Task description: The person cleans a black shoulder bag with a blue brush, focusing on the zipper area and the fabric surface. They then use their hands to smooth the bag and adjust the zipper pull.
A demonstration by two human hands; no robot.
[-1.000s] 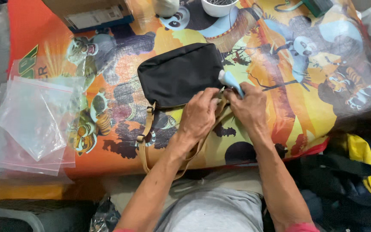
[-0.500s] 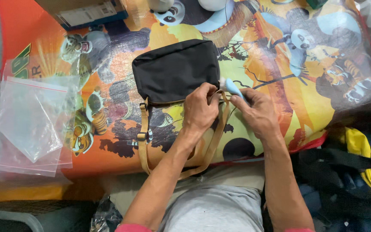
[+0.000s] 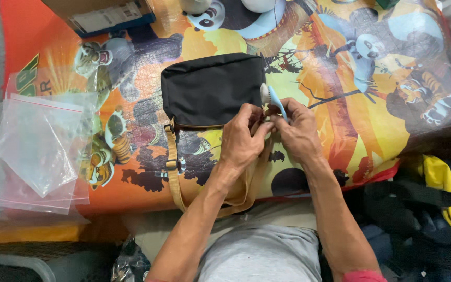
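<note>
A black fabric pouch bag (image 3: 210, 89) with a tan strap (image 3: 173, 172) lies on a bright cartoon-printed cloth (image 3: 340, 104). My left hand (image 3: 241, 141) pinches the bag's near right corner where the strap joins. My right hand (image 3: 298, 130) sits beside it, gripping a small light-blue brush (image 3: 273, 98) with white bristles held against the bag's right edge. The strap loops down off the table edge toward my lap.
Several clear zip bags (image 3: 37, 151) lie stacked at the left. A cardboard box (image 3: 105, 15) stands at the back left, white round objects (image 3: 259, 4) at the back. Dark and yellow clothing (image 3: 434, 209) is piled at the right.
Both hands have stayed at the bag's right corner; the blue brush has shifted slightly along the edge. The camera view moved a little.
</note>
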